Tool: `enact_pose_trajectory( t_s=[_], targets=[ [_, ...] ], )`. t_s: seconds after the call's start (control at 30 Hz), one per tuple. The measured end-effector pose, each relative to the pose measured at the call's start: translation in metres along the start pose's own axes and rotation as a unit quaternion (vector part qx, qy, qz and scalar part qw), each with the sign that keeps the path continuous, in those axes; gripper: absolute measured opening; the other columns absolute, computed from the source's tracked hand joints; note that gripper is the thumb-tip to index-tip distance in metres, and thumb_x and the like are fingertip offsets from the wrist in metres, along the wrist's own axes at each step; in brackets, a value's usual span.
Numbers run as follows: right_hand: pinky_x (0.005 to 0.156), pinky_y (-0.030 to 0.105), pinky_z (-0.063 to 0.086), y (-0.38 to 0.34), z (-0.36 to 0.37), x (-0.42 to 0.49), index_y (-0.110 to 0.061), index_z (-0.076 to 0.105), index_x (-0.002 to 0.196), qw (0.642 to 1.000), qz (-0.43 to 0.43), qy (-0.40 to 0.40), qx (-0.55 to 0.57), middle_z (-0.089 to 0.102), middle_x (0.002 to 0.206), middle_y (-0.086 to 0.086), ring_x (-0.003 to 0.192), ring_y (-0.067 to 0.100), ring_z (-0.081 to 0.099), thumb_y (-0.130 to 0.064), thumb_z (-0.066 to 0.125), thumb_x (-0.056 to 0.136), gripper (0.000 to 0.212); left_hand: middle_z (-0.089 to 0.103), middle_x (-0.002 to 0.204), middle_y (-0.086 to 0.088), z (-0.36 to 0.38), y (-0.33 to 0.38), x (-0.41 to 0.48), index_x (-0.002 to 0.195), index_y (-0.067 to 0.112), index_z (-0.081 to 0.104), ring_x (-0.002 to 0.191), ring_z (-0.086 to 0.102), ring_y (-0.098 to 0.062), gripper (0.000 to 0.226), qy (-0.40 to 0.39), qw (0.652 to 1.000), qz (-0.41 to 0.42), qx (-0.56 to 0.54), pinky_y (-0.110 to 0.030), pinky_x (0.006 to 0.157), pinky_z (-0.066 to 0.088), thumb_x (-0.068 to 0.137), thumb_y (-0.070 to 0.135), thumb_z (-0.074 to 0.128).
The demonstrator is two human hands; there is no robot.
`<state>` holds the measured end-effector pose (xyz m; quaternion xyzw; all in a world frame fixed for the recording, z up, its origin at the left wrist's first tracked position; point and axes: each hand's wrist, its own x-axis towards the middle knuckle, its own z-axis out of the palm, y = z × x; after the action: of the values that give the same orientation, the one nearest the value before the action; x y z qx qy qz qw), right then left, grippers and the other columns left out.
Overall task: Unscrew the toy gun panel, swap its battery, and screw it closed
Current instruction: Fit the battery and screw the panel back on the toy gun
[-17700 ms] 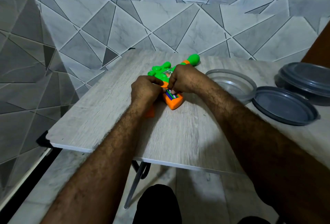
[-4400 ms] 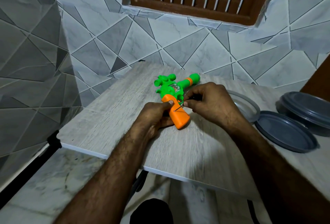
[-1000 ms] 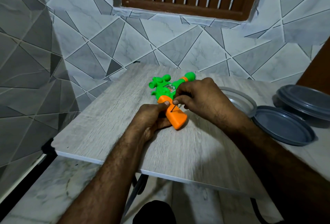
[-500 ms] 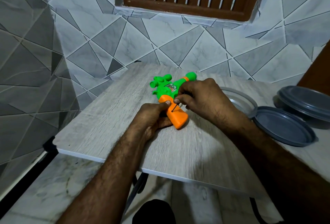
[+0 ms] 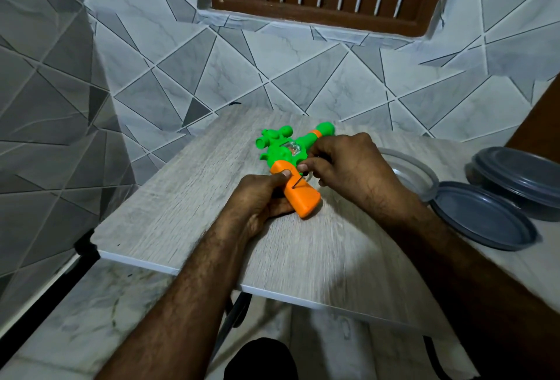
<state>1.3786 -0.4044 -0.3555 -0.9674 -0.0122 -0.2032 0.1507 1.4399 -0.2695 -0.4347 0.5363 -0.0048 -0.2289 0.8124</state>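
One toy gun point(image 5: 281, 149) in left hand point(image 5: 257, 201), well back from table edge point(image 5: 136, 263).

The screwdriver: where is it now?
In the head view, the screwdriver is near the middle of the table, pinched by the right hand, its tip on the orange end of the toy gun, beside the thumb of the left hand.

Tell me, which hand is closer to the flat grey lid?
Right. The right hand pinches a thin screwdriver just left of the lid; the left hand grips the toy gun's orange handle, farther left.
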Motion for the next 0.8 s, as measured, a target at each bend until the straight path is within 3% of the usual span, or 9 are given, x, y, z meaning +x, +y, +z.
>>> enact_pose_trajectory(
  t_s=[0.6,0.8],
  targets=[
    [0.078,0.041,0.054,-0.004,0.000,-0.002,-0.021,0.068,0.087,0.999,-0.025,-0.004,-0.024,0.072,0.083,0.008,0.081,0.030,0.069,-0.042,0.065,0.086,0.022,0.068,0.110,-0.026,-0.001,-0.001,0.001,0.122,-0.008,0.058,0.079,0.072,-0.028,0.038,0.002,1.000,-0.004,0.004,-0.040,0.064,0.062,0.092,0.014,0.065],
    [0.076,0.033,0.044,-0.012,-0.002,-0.002,-0.016,0.068,0.092,0.997,-0.027,0.003,-0.069,0.070,0.090,0.014,0.093,0.035,0.062,-0.051,0.062,0.087,0.036,0.069,0.110,-0.026,-0.002,-0.002,0.002,0.121,-0.009,0.059,0.078,0.072,-0.027,0.038,-0.001,1.000,-0.004,0.008,-0.036,0.059,0.061,0.092,0.015,0.065]
  ],
)
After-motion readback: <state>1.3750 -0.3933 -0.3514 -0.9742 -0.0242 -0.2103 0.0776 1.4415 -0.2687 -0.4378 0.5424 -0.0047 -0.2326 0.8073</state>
